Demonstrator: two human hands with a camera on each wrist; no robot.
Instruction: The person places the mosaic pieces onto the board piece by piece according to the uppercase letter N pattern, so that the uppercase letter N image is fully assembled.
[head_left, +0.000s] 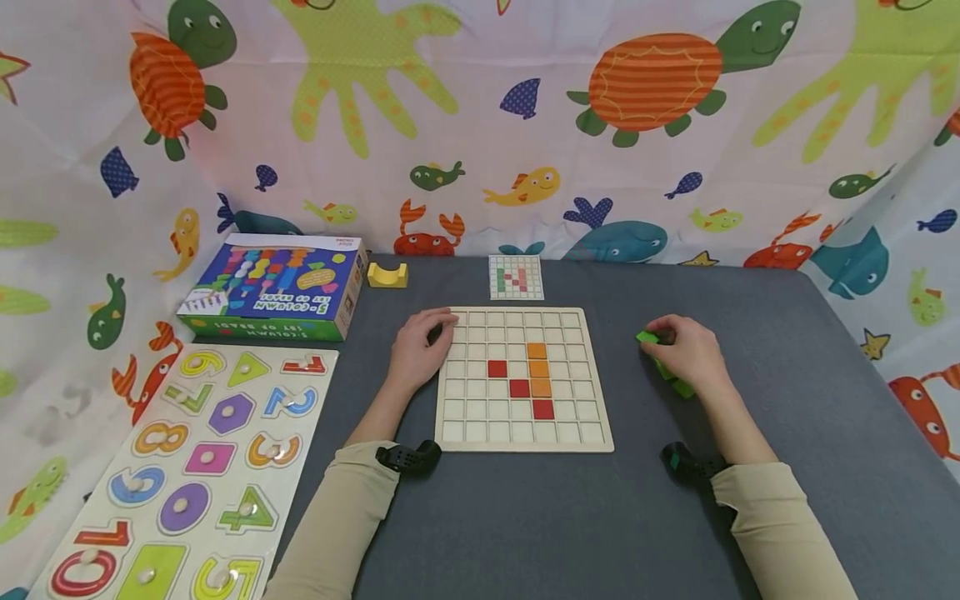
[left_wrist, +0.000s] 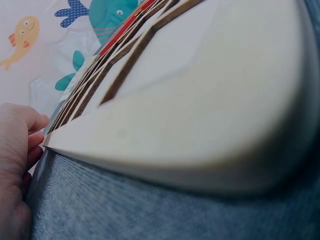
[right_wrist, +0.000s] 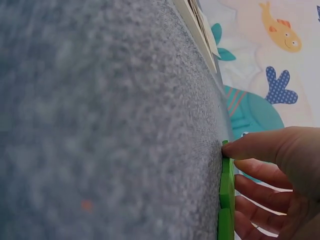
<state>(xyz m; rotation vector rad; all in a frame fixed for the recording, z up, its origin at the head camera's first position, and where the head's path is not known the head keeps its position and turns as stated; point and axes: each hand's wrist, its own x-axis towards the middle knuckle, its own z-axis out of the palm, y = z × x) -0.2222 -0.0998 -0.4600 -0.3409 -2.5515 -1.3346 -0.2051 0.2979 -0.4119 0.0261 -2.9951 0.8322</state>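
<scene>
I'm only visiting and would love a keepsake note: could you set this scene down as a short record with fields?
Surface: dark grey tabletop
Centre: pale grid board holding three red tiles and three orange tiles
Left hand: touches the board's far left corner
Right hand: thumb and fingers on green tiles, right of the board
Beyond board: small pattern card
Far left: colourful box, yellow piece
Near left: number-and-shape puzzle
Backdrop: sea-creature cloth
</scene>
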